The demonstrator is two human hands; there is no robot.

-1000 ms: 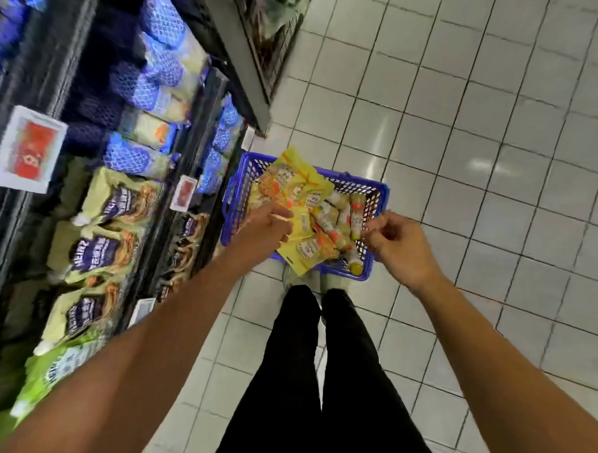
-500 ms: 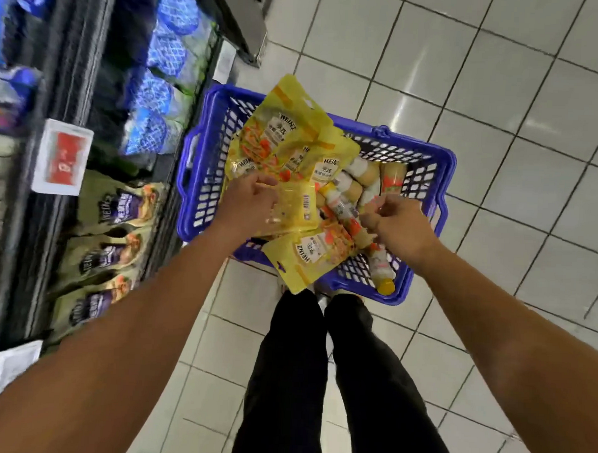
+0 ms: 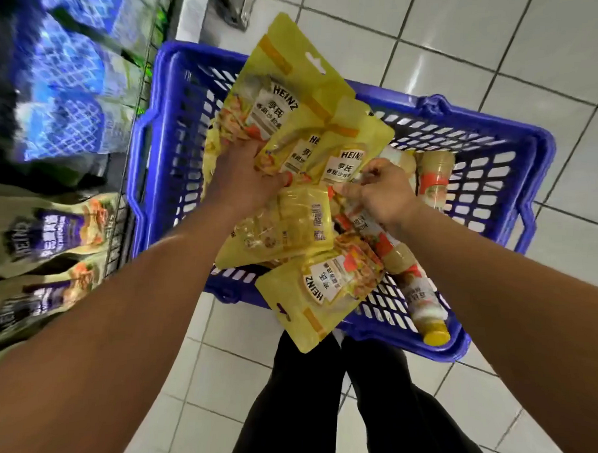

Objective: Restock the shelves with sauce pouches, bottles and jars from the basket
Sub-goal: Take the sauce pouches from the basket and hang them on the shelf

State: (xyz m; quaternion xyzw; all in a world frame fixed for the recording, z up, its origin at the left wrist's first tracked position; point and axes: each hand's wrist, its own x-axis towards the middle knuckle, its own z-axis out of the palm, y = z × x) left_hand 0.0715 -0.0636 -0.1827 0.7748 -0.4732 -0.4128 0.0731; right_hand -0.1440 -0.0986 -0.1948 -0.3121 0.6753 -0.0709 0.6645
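Lying in one latticed blue plastic basket (image 3: 433,102): five glossy flat yellow pouches (image 3: 279,102), three round bottles (image 3: 434,179). Left hand (image 3: 244,181) gripped pouches; right hand (image 3: 384,195) pinched one.

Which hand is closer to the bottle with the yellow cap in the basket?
Right. The right hand is just beyond the yellow-capped bottle, on the same side of the basket; the left hand grips yellow pouches farther left.
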